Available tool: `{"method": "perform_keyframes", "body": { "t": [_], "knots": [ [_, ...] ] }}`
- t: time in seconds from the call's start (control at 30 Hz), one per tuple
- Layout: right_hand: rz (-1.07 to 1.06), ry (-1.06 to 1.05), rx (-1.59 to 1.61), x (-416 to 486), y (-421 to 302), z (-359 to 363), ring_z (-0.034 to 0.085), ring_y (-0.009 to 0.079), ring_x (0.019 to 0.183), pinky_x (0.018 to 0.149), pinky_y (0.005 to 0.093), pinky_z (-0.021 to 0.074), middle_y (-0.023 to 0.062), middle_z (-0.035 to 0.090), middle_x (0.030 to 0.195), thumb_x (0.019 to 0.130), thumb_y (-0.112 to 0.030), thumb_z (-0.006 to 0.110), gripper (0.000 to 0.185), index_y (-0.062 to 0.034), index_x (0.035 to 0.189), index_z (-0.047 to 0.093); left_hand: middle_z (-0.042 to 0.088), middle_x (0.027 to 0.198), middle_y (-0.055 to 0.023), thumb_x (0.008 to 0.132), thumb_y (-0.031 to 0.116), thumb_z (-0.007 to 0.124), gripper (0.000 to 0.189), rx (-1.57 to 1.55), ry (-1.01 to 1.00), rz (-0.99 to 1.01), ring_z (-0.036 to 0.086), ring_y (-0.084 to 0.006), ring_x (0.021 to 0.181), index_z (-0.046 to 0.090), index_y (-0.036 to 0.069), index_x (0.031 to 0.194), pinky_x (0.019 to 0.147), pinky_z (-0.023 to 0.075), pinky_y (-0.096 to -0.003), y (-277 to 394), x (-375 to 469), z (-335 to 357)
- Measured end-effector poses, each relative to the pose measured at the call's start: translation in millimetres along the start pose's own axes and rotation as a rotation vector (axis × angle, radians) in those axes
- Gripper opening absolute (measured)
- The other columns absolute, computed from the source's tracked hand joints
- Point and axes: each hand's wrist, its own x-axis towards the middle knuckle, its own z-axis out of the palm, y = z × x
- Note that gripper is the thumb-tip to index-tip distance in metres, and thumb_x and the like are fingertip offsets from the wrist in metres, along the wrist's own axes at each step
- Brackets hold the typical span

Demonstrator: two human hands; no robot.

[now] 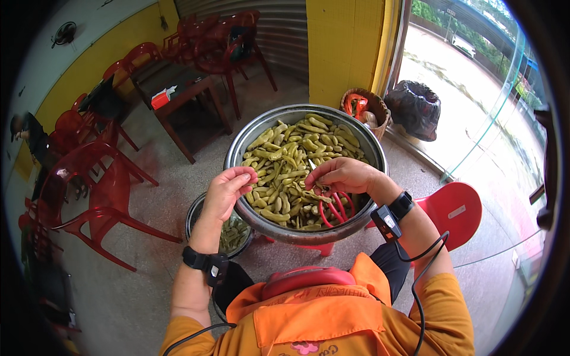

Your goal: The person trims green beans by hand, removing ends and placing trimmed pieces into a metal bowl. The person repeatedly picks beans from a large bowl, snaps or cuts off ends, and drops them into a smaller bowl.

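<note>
A wide metal basin [307, 236] heaped with yellow-green bean pods [285, 178], which look like edamame, stands in front of me. Over its left rim is my left hand [231, 189], thumb and fingertips pinched together with nothing visible between them. My right hand [345, 174] is above the right half of the pods, its fingers closed on a small brownish pod [322, 188]. Scissors with red handles [340, 210] lie under and beside that hand, partly covered by it. Their pale tip shows past the fingers. Whether the hand touches them I cannot tell.
A smaller metal bowl [192, 218] with green pieces sits on the floor at lower left. Red plastic chairs [107, 191] and a dark table [187, 95] are leftward. A wicker basket [378, 129], a black bag-lined bin [414, 109] and a red stool [454, 213] are rightward.
</note>
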Motion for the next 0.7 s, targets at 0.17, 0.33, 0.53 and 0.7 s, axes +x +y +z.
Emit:
{"method": "perform_keyframes", "body": {
  "t": [0.17, 0.33, 0.53, 0.7],
  "knots": [
    [0.043, 0.039, 0.006, 0.8, 1.1, 1.0, 0.061, 0.0161, 0.090, 0.074, 0.0247, 0.0532, 0.0119, 0.063, 0.101, 0.085, 0.002, 0.050, 0.027, 0.0064, 0.110, 0.060, 0.066, 0.097, -0.0061, 0.090, 0.007, 0.057, 0.016, 0.008, 0.004, -0.014, 0.063, -0.0133, 0.089, 0.063, 0.001, 0.103, 0.077, 0.0497, -0.0235, -1.9, 2.1, 1.3],
    [0.017, 0.072, -0.076, -2.6, 9.1, 1.2, 0.063, 0.0229, 0.100, 0.086, 0.0282, 0.0542, 0.0144, 0.061, 0.107, 0.080, 0.009, 0.050, 0.032, 0.0097, 0.110, 0.058, 0.065, 0.099, -0.0085, 0.090, 0.006, 0.056, 0.017, -0.018, 0.011, -0.011, 0.063, -0.0162, 0.091, 0.061, -0.001, 0.105, 0.077, 0.0517, -0.0254, -4.9, 4.7, -0.6],
    [0.116, 0.103, -0.328, -3.0, 14.0, 5.9, 0.067, 0.0188, 0.089, 0.080, 0.0247, 0.0556, 0.0133, 0.065, 0.099, 0.081, 0.006, 0.054, 0.027, 0.0076, 0.106, 0.062, 0.065, 0.098, -0.0086, 0.090, 0.005, 0.056, 0.017, -0.020, -0.016, -0.016, 0.063, -0.0159, 0.091, 0.061, -0.001, 0.105, 0.077, 0.0522, -0.0257, -4.6, 6.1, -2.3],
    [0.128, 0.147, -0.738, 5.6, 11.4, 7.7, 0.067, 0.0131, 0.072, 0.067, 0.0237, 0.0547, 0.0081, 0.069, 0.085, 0.082, -0.008, 0.060, 0.024, 0.0014, 0.103, 0.066, 0.065, 0.098, -0.0075, 0.091, 0.005, 0.056, 0.016, -0.018, -0.020, -0.023, 0.063, -0.0139, 0.090, 0.062, -0.001, 0.104, 0.078, 0.0520, -0.0255, -2.1, 7.7, -0.5]
  ]
}}
